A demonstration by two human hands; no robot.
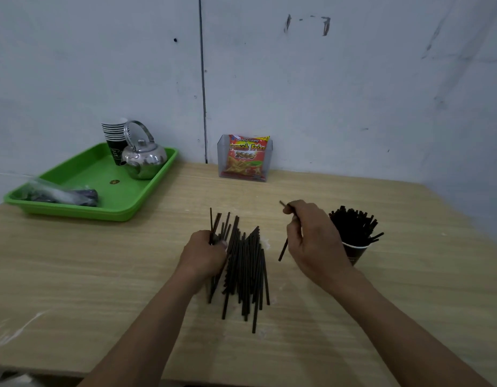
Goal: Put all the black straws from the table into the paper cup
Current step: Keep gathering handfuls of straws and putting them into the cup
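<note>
Partway through the job: a paper cup [357, 251] near the table's [102, 275] right edge bristles with upright straws [353, 226], while a sizeable pile of black straws [248, 269] lies loose at the middle of the table. The right hand [311, 238] pinches a single straw [283, 250] just beside the cup, and the left hand [206, 254], fingers curled, grips the pile's left side. By the look of it, many remain to be moved.

"French Fries 2000" on snack packet [246, 156]
</note>
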